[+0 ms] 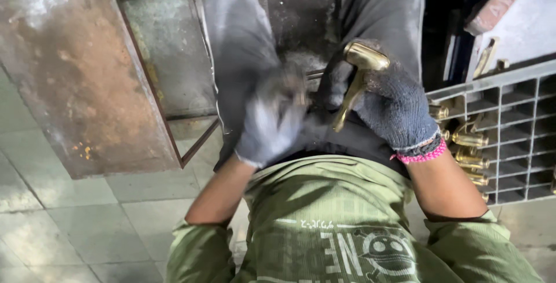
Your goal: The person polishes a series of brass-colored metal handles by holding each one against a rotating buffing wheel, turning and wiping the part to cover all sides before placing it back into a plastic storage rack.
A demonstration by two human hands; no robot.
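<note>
My right hand (389,99), in a dark knit glove with a pink cuff, is shut on a brass tap-like fitting (357,74) held over my lap. My left hand (272,118), in a grey glove, is blurred with motion just left of the fitting; its fingers look curled, and I cannot tell whether it holds anything. Both hands sit above my dark trousers (382,11) and green shirt (336,219).
A grey plastic crate (509,121) at the right holds several brass fittings (470,150). A rusty metal sheet (75,74) leans at the left over a metal frame (191,144). Pale floor tiles (69,225) lie at the lower left.
</note>
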